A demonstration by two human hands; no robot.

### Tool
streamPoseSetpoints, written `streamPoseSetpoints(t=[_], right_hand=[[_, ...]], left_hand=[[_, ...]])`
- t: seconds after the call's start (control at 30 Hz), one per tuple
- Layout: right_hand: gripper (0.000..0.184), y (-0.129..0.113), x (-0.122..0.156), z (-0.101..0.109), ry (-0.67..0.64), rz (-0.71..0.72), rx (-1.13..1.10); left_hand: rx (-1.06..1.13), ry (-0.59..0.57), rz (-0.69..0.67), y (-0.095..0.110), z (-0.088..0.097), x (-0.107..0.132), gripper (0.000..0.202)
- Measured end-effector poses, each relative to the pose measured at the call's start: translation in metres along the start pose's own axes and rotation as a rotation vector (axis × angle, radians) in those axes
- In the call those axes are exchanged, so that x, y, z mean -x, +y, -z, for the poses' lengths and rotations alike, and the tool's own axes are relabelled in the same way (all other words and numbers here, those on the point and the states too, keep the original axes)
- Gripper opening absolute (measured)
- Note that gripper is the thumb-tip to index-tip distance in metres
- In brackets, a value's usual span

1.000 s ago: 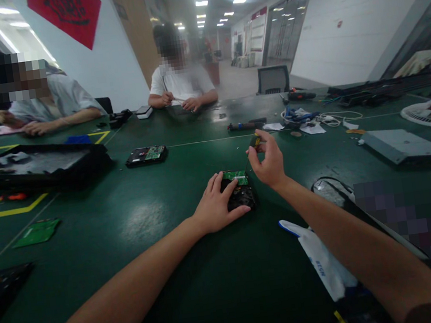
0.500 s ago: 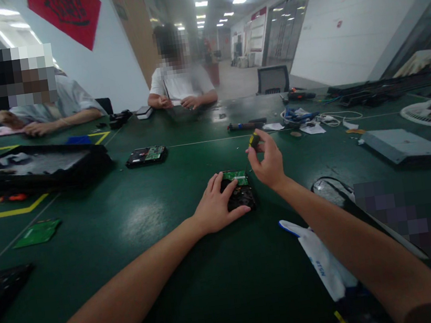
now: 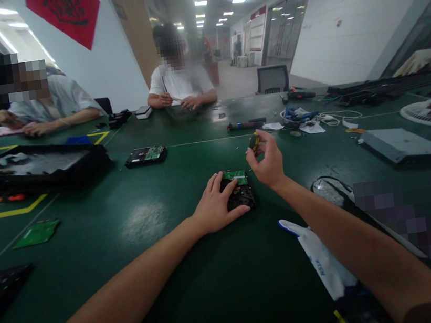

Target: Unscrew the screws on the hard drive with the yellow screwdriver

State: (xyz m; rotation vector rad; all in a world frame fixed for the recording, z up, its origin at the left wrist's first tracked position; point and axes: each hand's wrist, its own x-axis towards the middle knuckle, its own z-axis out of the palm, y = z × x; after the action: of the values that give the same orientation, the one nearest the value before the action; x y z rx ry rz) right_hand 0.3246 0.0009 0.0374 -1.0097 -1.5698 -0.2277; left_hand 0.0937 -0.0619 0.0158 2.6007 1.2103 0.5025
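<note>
A hard drive with a green circuit board along its far part lies on the table before me. My left hand holds it down with fingers spread over its left side and the thumb along the near edge. Part of the drive is hidden under that hand. To the right and a little above, my right hand pinches the yellow-and-black handle of a small screwdriver. The screwdriver's shaft and tip are too faint to make out against the dark table. Another hard drive rests farther off to the left.
A black tray and a green circuit board lie left. White-and-blue gloves are under my right forearm. A grey metal case, cables and a dark cylindrical tool lie right and beyond. Two co-workers sit across the table.
My right hand and the screwdriver have shifted only slightly, with the handle turned a little. My left hand and the hard drive have stayed in place.
</note>
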Motion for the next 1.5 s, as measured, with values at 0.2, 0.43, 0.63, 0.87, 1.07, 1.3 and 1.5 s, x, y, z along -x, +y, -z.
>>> streamPoseSetpoints(t=[0.2,0.43,0.63,0.87,1.07,1.3,1.5], right_hand=[[0.059,-0.0028,-0.0011,0.0038,-0.016,0.024,0.059],[0.055,-0.001,0.0001,0.0047,-0.072,0.034,-0.006],[0.058,-0.0033,-0.0003,0.0032,-0.01,0.028,0.035],[0.055,-0.0065,-0.0026,0.008,-0.043,0.079,0.046],[0.059,-0.0004,0.0003,0.0035,-0.042,0.043,0.02],[0.054,-0.0037,0.0,0.0065,-0.065,0.083,0.034],[0.059,0.0001,0.0002,0.0031,-0.037,0.08,0.028]], left_hand=[[0.011,0.001,-0.001,0.0003,0.0009,0.0001,0.093],[0.001,0.003,0.0,0.0003,0.0003,0.0003,0.093],[-0.001,0.0,0.0,0.0013,0.0009,0.0004,0.095],[0.002,-0.015,0.007,0.0006,0.001,0.0,0.095],[0.008,-0.007,0.005,0.0005,0.0013,0.0,0.093],[-0.004,-0.003,-0.002,0.0002,0.0001,-0.0004,0.094],[0.003,0.005,0.002,0.0015,0.0009,0.0003,0.093]])
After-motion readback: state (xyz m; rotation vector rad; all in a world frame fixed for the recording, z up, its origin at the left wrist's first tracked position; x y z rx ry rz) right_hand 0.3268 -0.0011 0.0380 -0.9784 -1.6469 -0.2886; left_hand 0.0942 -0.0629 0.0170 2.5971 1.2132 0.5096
